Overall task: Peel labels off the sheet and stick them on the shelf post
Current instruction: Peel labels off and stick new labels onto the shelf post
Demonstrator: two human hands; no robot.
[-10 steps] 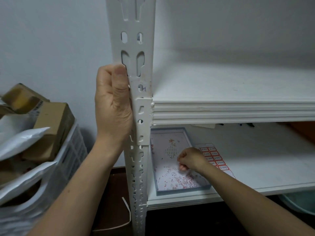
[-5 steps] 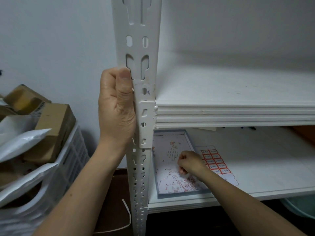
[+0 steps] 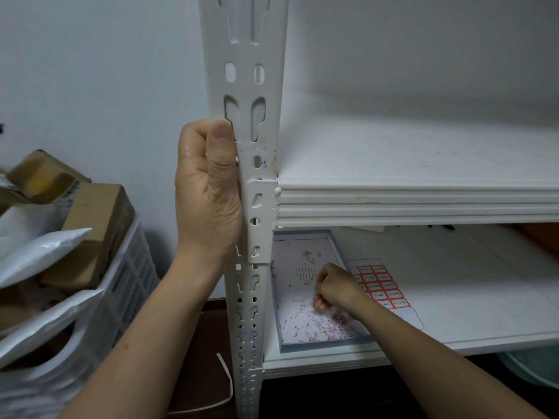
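A white shelf post (image 3: 245, 86) is standing at the centre, with an upper shelf (image 3: 423, 164) and a lower shelf (image 3: 484, 297) stretching toward three o'clock. A white crate (image 3: 130, 282) at eight o'clock is holding cardboard boxes (image 3: 96, 213). The left hand (image 3: 208, 195) is gripping the post's edge. A blue-rimmed tray (image 3: 305, 347) is sitting on the lower shelf at five o'clock, with the label sheet (image 3: 384, 285) lying just beside it toward three o'clock. The right hand (image 3: 334, 287) is hovering over the tray with its fingers curled. I cannot tell whether they are pinching a label.
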